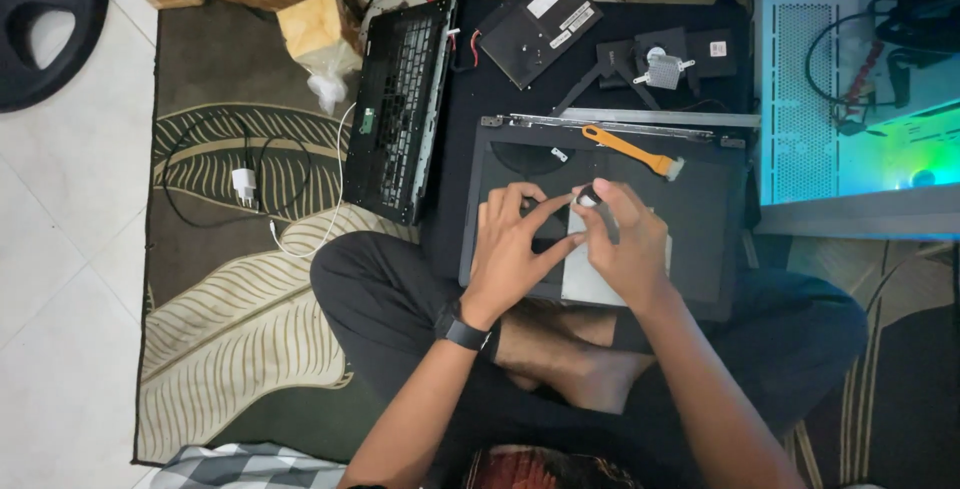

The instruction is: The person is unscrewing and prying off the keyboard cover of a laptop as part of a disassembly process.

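A dark laptop base cover [710, 209] lies flat in front of my crossed legs. Both hands work over its middle. My right hand [625, 244] pinches a small black and white tool [590, 195] between thumb and fingers, tip pointing down at the cover. My left hand [515, 249] rests on the cover beside it, fingers spread, with the index finger reaching toward the tool. A grey rectangular patch [585, 284] shows under my right hand. An orange-handled brush [630, 150] lies on the cover's far part.
A black keyboard frame [400, 109] lies at the left on the patterned rug [240, 319]. A flat black component [540, 27] and a small heatsink with fan [662, 69] sit beyond. A lit white computer case [850, 89] stands at right. A white charger with cable [245, 184] lies left.
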